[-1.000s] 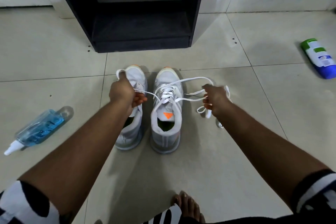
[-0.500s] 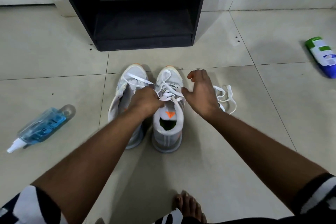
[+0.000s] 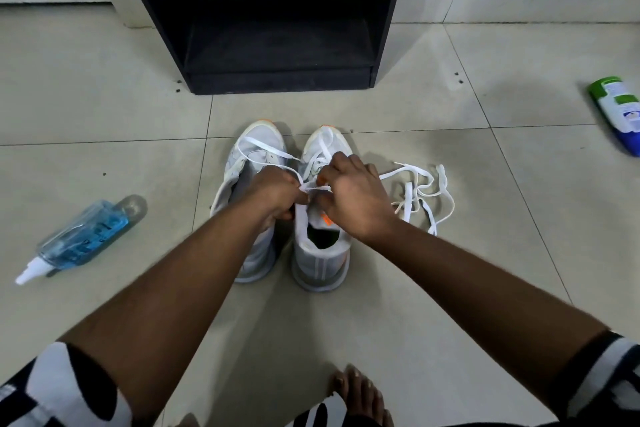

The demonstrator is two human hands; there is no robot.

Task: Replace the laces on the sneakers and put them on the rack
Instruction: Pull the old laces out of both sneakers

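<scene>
Tiled floor (image 3: 450, 288) holds two sneakers (image 3: 320, 253); both hands, left (image 3: 273, 192) and right (image 3: 353, 199), pinch the lace (image 3: 317, 188); blue liquid part-fills the spray bottle (image 3: 83, 236) at left.

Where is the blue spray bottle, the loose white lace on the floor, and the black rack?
blue spray bottle (image 3: 83, 236): head view, on its clear blue body.
loose white lace (image 3: 420, 192): head view, on the tangled middle.
black rack (image 3: 280, 81): head view, on its bottom front board.

The person is wearing short sleeves — the left sleeve (image 3: 59, 388) is showing black with big white blotches; the right sleeve (image 3: 613, 371) is showing black and white stripes; forearms are showing bare, and a bare foot (image 3: 360, 395) — toes forward — is showing.
</scene>
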